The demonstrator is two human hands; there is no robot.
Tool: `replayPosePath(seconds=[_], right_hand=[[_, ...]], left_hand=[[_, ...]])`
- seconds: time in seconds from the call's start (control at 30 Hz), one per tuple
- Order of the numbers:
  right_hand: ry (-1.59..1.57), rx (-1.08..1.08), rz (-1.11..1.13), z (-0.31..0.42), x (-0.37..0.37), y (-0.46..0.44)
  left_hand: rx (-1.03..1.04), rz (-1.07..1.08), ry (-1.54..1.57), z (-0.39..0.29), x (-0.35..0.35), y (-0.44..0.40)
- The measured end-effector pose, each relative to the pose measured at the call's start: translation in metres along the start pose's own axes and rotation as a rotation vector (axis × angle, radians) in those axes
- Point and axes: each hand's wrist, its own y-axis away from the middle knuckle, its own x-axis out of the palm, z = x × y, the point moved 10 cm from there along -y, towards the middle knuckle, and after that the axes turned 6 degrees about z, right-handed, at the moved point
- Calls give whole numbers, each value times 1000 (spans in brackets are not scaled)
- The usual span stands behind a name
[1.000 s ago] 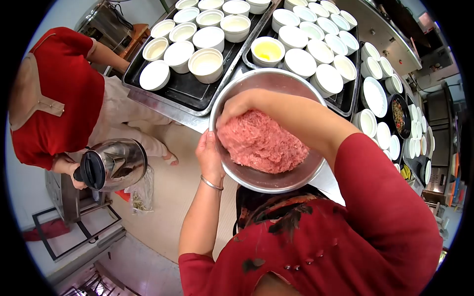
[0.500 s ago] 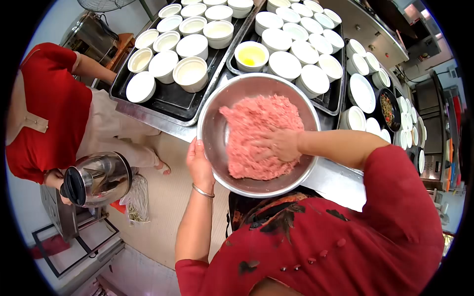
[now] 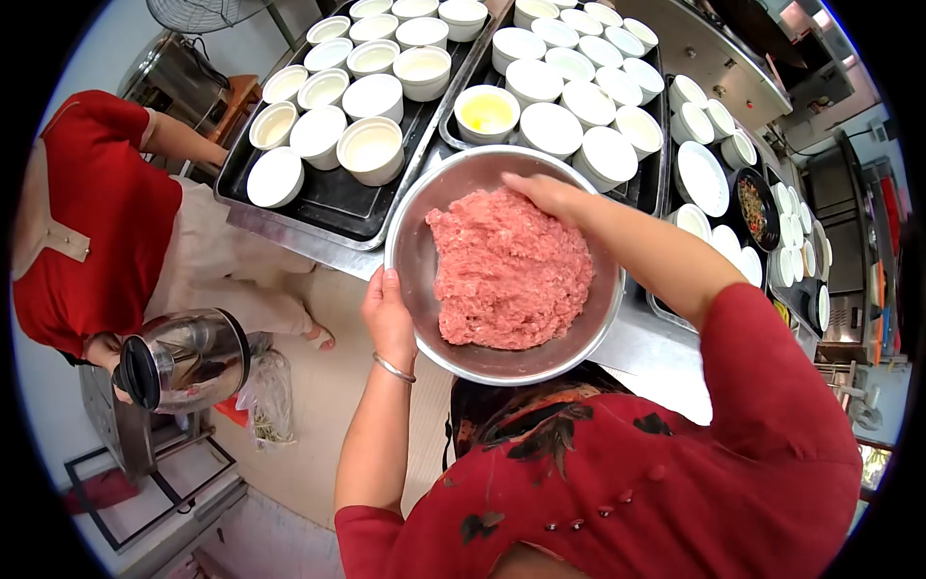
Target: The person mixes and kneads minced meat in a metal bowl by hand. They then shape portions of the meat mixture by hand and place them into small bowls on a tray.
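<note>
A large steel bowl (image 3: 410, 207) holds a mound of pink minced meat (image 3: 511, 270). My left hand (image 3: 389, 314), with a bangle at the wrist, grips the bowl's rim on the left side, thumb up on the edge. At the upper right of the meat is my right hand (image 3: 547, 196), its thumb stretched toward the left and its other fingers curving down at the meat's far edge, partly hidden. Nothing shows lifted in it.
Beyond the bowl, black trays (image 3: 333, 207) hold several white ramekins (image 3: 370, 151), one with yellow liquid (image 3: 486, 112). At left a person in red (image 3: 106, 203) holds a steel kettle (image 3: 198, 359). A dish of chopped food (image 3: 752, 207) stands at right.
My right hand has gone from the meat's left side, across its middle with fingers spread, to its upper right edge. The meat has changed shape. My left hand has stayed on the rim.
</note>
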Motion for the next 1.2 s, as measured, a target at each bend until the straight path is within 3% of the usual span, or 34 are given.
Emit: replayPosePath(seconds=[0.07, 0.1, 0.17, 0.2, 0.27, 0.33, 0.4, 0.5, 0.6, 0.73, 0.8, 0.87, 0.93, 1.0, 1.07, 1.13, 1.2], right_hand=[[-307, 20, 557, 16, 65, -12], [-310, 16, 562, 22, 76, -18], [697, -249, 379, 44, 89, -13], [697, -247, 379, 40, 93, -4], [917, -136, 675, 4, 124, 31], [1579, -642, 566, 2, 139, 82], [1667, -1076, 389, -7, 125, 132], [1787, -983, 292, -48, 101, 117], [1845, -985, 152, -58, 100, 74], [1838, -603, 346, -34, 100, 66], [1851, -669, 346, 4, 104, 79], [1437, -327, 461, 28, 94, 52], [1382, -572, 81, 70, 95, 28], [1113, -599, 55, 72, 101, -28], [879, -297, 139, 60, 119, -62], [1052, -388, 359, 44, 166, -50], [959, -470, 626, 15, 199, -33]], left_hand=[[3, 35, 15, 0, 2, -3], [7, 35, 8, 0, 1, -5], [39, -13, -14, 0, -4, -5], [37, -14, -13, 0, -4, -4], [23, -2, 69, -4, 1, -3], [10, -4, 59, -6, 1, -1], [-2, -8, 50, -6, 2, -1], [4, -5, 50, -6, 1, -1], [39, -9, -68, -11, 1, -6], [11, 85, 62, -12, 8, -4], [-23, 96, 83, -8, 5, 2], [13, 74, 132, -9, 2, 14], [-1, 77, 131, 2, 1, 20], [-38, 48, 299, 9, 2, 23], [-40, -18, 258, 5, 3, 24], [-15, -14, 299, 7, 3, 20], [-20, 29, 316, 7, 6, 14]])
